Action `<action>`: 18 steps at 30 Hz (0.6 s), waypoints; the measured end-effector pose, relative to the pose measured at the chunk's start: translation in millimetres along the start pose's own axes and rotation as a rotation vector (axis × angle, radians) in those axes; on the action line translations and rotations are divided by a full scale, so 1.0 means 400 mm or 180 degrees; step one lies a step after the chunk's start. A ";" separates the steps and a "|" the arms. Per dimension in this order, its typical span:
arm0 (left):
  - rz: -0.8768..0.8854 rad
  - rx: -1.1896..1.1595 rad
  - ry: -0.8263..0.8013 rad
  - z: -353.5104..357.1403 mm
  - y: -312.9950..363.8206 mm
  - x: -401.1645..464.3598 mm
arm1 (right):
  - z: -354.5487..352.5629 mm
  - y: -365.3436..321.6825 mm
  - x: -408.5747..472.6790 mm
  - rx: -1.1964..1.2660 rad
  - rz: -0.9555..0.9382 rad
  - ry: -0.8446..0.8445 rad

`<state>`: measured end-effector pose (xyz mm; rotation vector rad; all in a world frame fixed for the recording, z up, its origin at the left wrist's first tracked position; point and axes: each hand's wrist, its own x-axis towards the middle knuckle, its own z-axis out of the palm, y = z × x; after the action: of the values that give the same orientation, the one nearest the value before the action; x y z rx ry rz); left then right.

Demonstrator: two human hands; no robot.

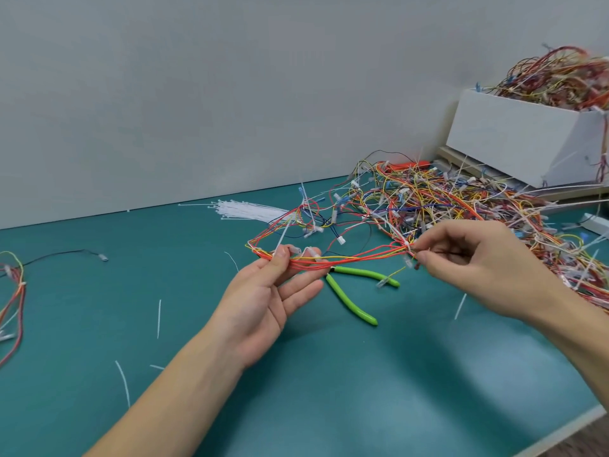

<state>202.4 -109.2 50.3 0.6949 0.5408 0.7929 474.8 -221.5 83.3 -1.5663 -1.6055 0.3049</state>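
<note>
Nearest, along the edge of the green mat (329, 407): two bare forearms, with white tie offcuts (159, 318) strewn well to the left of the cutters (352, 295). Just left of those green-handled cutters, left hand (263, 301), palm up, with the thumb pressing the wire bundle (356, 257) against the forefinger and the other fingers loose and spread. Right of the cutters, right hand (478, 268), thumb and forefinger pinched tight on the same bundle at a white tie. Red, orange and yellow wires stretched between both hands, held in the air just above the cutters, whose head is lost behind wires and fingertips. Small white plugs on the wire ends — too small to read any marking. Far left of the cutters, another harness (13, 291), cut off by the frame. Behind the cutters, a sheaf of white cable ties (250, 211). Behind and to the right, a tangled wire heap (461, 206), then a white box (527, 140) piled with more wires — blurred, cut off at the frame's edge.
</note>
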 end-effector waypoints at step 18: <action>0.0226 0.0127 0.0226 0.003 0.002 0.017 | 0.000 -0.005 0.012 -0.0250 0.0046 0.0231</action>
<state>206.9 -103.9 50.6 0.7279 0.6001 0.8777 474.0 -217.4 86.5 -1.6307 -1.5673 0.1926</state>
